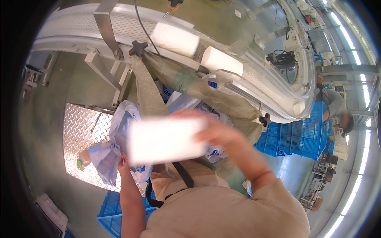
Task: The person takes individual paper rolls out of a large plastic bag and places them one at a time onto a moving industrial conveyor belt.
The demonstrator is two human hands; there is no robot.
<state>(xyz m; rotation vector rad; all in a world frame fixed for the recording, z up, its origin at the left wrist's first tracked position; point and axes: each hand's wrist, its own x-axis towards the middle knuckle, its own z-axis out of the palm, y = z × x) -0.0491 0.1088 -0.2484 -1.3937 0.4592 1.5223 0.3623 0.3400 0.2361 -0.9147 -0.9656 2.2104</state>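
My right hand [208,129] grips a white paper roll [164,141] from its far right end, the fingers smeared by motion. Overexposed, the roll shows as a bright white block in front of my body. Behind its lower left corner, my left hand [124,162] pinches the edge of a clear plastic bag [107,160] with blue print; part of that hand is hidden. More printed plastic film [182,102] lies beyond the roll, under a hanging grey-green cloth [182,81]. Two similar white rolls, one nearer [222,61] and one farther left [175,39], rest on the curved conveyor [131,25].
A bottle with a green cap [83,159] lies on a diamond-plate metal sheet [73,131] at left. Blue crates [299,137] stand at right, near another person [335,103]. Another blue crate [109,214] sits below my left arm. Black star knobs [138,48] jut from the conveyor frame.
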